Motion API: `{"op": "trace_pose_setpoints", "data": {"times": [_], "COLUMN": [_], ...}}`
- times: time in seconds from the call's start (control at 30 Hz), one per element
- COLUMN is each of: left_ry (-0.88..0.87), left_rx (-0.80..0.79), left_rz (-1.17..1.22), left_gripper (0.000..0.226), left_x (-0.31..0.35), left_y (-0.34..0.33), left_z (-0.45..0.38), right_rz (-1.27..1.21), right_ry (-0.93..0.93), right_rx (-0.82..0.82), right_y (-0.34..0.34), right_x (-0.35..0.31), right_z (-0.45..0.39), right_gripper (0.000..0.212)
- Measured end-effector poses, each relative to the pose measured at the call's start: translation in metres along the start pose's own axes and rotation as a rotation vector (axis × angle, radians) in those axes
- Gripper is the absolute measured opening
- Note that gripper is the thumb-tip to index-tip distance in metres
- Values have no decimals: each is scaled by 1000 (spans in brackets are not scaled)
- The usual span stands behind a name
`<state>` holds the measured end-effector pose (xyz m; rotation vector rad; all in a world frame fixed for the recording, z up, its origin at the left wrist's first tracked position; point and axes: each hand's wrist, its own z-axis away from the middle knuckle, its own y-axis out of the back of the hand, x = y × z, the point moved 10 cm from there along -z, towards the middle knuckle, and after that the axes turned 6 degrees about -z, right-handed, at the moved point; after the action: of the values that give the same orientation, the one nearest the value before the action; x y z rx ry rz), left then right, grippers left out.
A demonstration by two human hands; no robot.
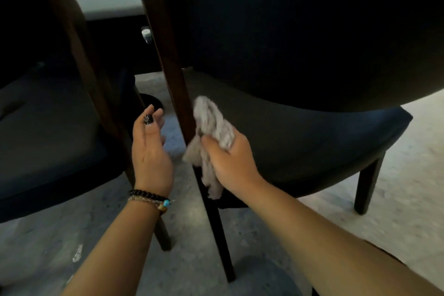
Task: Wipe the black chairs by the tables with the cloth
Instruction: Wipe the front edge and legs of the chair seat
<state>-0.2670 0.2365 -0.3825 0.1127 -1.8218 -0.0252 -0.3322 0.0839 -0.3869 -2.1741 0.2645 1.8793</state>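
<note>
Fingers (211, 144) of right hand (230, 163) clutch cloth (211, 125) against chair post (177, 84) (left hand (150, 151) loosely spread, idle); next, presumably, a downward stroke.

At frame centre, the right hand (231, 161) presses a bunched grey cloth (211, 132) against the chair's wooden post (177, 79); the left hand (150, 149) hovers open beside it.

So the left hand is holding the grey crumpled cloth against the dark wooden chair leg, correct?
Wrong hand. In the head view the right hand grips the grey crumpled cloth against the dark wooden chair leg; the left hand hangs open beside it.
</note>
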Motion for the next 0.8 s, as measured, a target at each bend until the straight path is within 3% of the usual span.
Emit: {"op": "trace_pose_setpoints", "data": {"times": [0.07,0.13,0.23,0.3,0.37,0.43,0.47,0.57,0.63,0.67,0.73,0.8], "left_ry": [-42,-162,-444,-473,-444,-423,-404,-366,-396,-418,-434,-299], "left_rx": [-16,-9,-16,-41,-28,4,18,26,8,-5,-36,-53], "left_rz": [-58,-196,-441,-511,-589,-687,-717,-718,-679,-641,-477,-192], "left_gripper": [40,59,73,77,82,87,89,91,87,84,83,87], "left_x": [-1,9,35,35,31,29,30,39,54,63,82,90], "left_y": [-4,-13,-47,-68,-80,-85,-86,-90,-97,-101,-110,-116], "left_z": [4,15,51,69,75,75,74,76,82,87,98,108], "right_rz": [-38,-50,246,536,981,1222,1247,890,601,415,-20,-564], "right_ry": [114,263,512,584,650,572,485,215,158,121,71,-58], "right_rx": [58,261,416,298,53,-106,-76,250,437,471,508,469], "right_y": [32,81,136,143,136,152,170,238,261,267,276,277], "right_x": [-9,-27,-51,-48,-26,11,18,14,1,-2,-7,0], "right_z": [26,48,75,79,77,64,56,46,53,56,59,59], "right_gripper": [16,17,30,41,46,49,48,45,25,15,21,25]}}
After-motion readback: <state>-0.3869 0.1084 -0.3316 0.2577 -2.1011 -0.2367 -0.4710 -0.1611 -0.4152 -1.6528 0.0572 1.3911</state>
